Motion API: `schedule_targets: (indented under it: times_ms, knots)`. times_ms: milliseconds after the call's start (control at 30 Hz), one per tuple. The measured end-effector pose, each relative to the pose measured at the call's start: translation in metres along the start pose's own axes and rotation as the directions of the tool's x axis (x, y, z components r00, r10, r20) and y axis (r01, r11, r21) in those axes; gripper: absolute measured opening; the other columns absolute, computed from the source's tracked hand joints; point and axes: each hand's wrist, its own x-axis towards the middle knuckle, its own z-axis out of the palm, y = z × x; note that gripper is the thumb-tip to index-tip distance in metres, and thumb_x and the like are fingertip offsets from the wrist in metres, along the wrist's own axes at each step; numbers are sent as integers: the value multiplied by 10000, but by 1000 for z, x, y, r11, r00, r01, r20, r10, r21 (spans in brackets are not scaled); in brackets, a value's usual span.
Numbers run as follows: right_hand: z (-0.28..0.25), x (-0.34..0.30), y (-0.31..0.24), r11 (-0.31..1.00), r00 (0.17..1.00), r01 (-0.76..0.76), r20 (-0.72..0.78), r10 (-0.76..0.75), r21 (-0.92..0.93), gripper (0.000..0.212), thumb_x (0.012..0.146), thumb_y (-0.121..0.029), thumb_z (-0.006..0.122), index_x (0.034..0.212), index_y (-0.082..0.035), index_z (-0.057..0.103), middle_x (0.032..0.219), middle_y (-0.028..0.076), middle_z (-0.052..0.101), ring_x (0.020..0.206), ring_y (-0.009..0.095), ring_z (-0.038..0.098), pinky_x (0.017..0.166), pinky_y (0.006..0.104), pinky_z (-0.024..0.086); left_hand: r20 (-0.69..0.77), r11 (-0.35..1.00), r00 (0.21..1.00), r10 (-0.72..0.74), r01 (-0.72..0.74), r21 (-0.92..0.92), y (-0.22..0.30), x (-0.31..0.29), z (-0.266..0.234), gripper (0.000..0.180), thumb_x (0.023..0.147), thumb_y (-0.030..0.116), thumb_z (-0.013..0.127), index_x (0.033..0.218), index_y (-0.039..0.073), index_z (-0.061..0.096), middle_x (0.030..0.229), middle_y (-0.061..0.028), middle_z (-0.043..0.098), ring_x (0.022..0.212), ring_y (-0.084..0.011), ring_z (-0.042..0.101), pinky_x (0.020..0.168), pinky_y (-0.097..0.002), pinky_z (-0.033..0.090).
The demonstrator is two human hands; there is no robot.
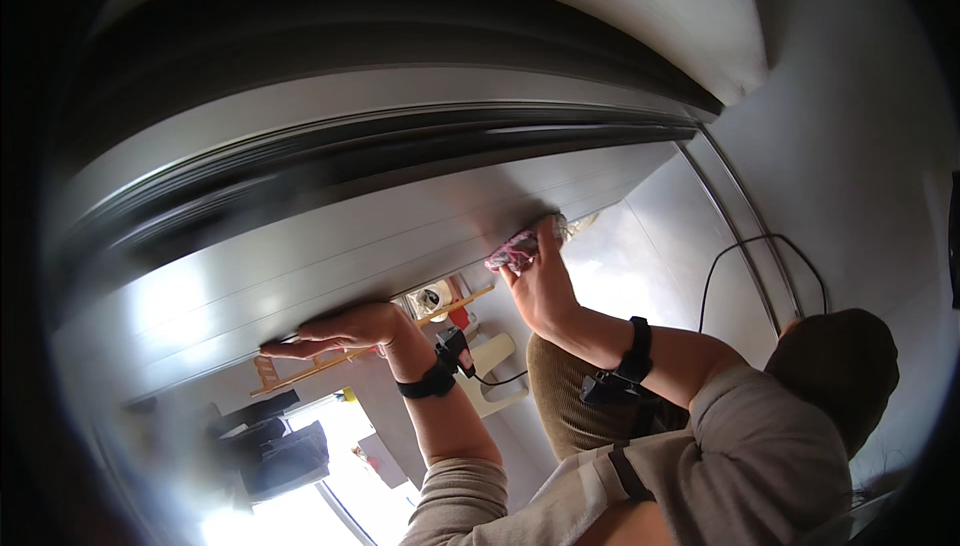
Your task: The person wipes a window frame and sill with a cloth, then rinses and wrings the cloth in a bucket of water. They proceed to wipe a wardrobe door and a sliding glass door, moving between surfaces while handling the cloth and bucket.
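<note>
- While the view tilts steeply, the person's left hand (345,329) lies flat, fingers stretched out and held together, palm pressed against the lower edge of a long pale grey panel (330,246).
- The left wrist carries a black strap with a small black device (452,349) and a thin cable leading off it.
- The right hand (540,281) is closed around a pink and white cloth (520,246), bunched up and pressed against the same panel, farther along its lower edge toward the right end.
- The right forearm wears a black strap with a dark clip-on unit (620,376).
- The two hands are well apart along the panel edge.
- Above the panel run dark grooved rails (400,141), curved by the lens, and above them a white surface (500,6).
- Beyond the right hand, a pale wall (850,146) shows a thin black cable (760,246) looping across it.
- Behind the left hand, a wooden shelf (330,366) with small items and a beige chair (490,366) show, small and hard to make out.
- The person wears a light grey long-sleeved top (740,466).
</note>
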Motion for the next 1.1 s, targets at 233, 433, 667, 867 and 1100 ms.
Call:
schedule_targets:
  times_ms: [233,433,667,867,1100]
  knots:
    - [-38,65,-94,994,905,89,-412,-110,-69,631,872,-723,413,1033,-115,448,775,2,405,614,138,373,604,311,379,-41,990,989,-139,138,-10,15,-1,0,680,994,551,189,1498,94,173,1497,-209,199,1335,-379,317,1100,-549,330]
    - [-34,48,-51,980,971,168,-156,-183,-103,471,942,-576,480,1187,-175,466,912,14,480,813,134,488,648,310,432,-55,989,988,-143,140,-53,13,0,1,645,1011,492,216,1499,72,168,1500,-206,200,1339,-360,306,1091,-520,314]
    - [89,-57,-22,969,938,-162,275,211,-189,497,994,-484,415,1242,-57,473,1205,94,533,1096,239,532,989,409,447,16,950,964,-264,263,-169,13,-11,-6,615,1035,341,253,1481,-52,94,1525,-252,115,1406,-377,163,1140,-484,151]
    - [155,-106,-21,928,794,-75,542,276,-364,472,1019,-366,395,1310,5,425,1306,137,501,1226,261,488,1094,461,378,102,910,964,-245,264,-320,0,-27,-9,571,976,180,326,1471,-36,143,1415,-259,184,1250,-356,272,1084,-463,191]
    - [225,-131,-3,-404,109,912,991,76,-70,497,901,-136,545,1377,-39,439,1448,211,356,1334,415,342,1087,548,252,109,803,953,-282,297,-517,2,-37,-4,601,892,-18,407,1470,81,275,1436,-217,145,1295,-379,281,1086,-469,228]
